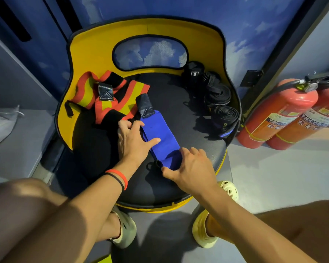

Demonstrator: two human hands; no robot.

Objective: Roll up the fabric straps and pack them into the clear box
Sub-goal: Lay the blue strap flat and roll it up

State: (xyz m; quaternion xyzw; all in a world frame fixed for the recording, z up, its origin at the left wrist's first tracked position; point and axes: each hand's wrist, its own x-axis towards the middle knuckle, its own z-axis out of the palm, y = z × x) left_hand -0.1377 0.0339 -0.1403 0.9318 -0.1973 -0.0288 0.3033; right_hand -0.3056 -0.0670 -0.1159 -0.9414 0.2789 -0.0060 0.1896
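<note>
Our bare knees (36,209) frame the lower edge of the view as we sit facing a round black padded seat (179,111) with a yellow backrest (95,54). On the seat, a flat blue fabric strap (160,133) lies lengthwise, its dark tab end pointing away from us. Our left hand (133,141) rests spread on the strap's middle, thumb across the blue cloth; we judge that this grip pins the strap flat so it cannot slide. Our right hand (194,168) pinches the near end, which is turned up, so this grip appears set to start the roll. Rolling from the near end toward the tab should leave the tab outside to fasten the coil. Unrolled red-and-yellow striped straps (103,95) lie heaped at the seat's left; rolled black straps (218,95) stand along its right rim, apart from the blue one. Two red fire extinguishers (273,114) stand on the floor to the right. The clear box is not in view.
</note>
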